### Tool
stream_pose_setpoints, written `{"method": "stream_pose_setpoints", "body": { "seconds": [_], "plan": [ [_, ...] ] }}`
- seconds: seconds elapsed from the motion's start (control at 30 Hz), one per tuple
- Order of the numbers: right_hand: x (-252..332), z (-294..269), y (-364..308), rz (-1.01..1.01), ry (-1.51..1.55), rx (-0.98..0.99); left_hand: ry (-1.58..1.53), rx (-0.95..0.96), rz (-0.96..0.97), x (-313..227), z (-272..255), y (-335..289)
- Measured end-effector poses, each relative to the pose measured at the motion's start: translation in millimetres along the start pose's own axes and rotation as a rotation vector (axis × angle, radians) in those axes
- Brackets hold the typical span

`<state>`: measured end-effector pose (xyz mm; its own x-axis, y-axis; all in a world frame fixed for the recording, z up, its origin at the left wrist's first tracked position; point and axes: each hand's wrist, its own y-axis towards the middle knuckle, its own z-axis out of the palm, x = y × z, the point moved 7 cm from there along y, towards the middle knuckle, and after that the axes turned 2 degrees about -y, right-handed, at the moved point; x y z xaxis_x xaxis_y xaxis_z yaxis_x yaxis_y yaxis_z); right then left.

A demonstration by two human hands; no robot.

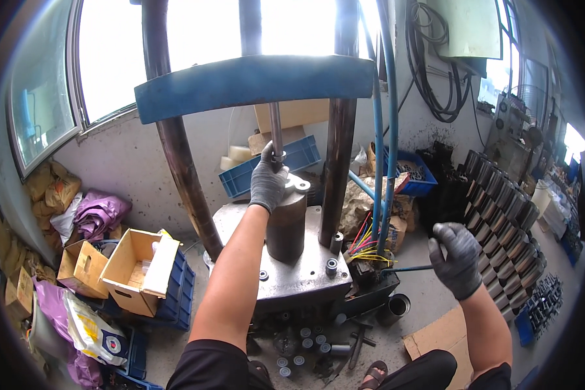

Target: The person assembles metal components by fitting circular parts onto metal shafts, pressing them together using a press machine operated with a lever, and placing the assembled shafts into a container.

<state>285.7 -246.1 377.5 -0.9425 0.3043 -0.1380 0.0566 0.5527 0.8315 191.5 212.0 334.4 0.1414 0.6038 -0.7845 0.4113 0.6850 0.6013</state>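
Note:
My left hand (270, 180), in a grey glove, is closed round the lower end of an upright steel rod (276, 127), beside a small collar. The rod hangs below the blue crossbeam (253, 81) of a press. Just under that hand stands a thick dark metal cylinder (287, 227) on the press's steel bed (305, 276). A small ring-shaped part (301, 186) lies on its top. Off to the right, my right hand (457, 260), also gloved, is raised with fingers curled in; what they hold, if anything, is hidden. A thin lever (409, 268) ends beside its thumb.
Dark columns (339, 156) flank the bed, with blue hoses (392, 130) at the right. Small sleeves (331, 266) stand on the bed; several round parts (299, 359) lie below. Cardboard boxes (133, 273) are at left, stacked metal cylinders (507, 240) at right.

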Motion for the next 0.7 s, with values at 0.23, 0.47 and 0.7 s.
{"method": "stream_pose_setpoints", "body": {
  "seconds": [0.23,0.47,0.7],
  "plan": [
    [-32,31,26,0.103,0.035,0.165,-0.002,-0.009,0.021,2,3,2],
    [16,9,-139,0.086,0.288,1.232,0.009,-0.048,0.056,-9,1,-2],
    [30,5,-197,0.175,0.214,1.536,0.038,-0.012,-0.002,-2,1,1]
  ]
}}
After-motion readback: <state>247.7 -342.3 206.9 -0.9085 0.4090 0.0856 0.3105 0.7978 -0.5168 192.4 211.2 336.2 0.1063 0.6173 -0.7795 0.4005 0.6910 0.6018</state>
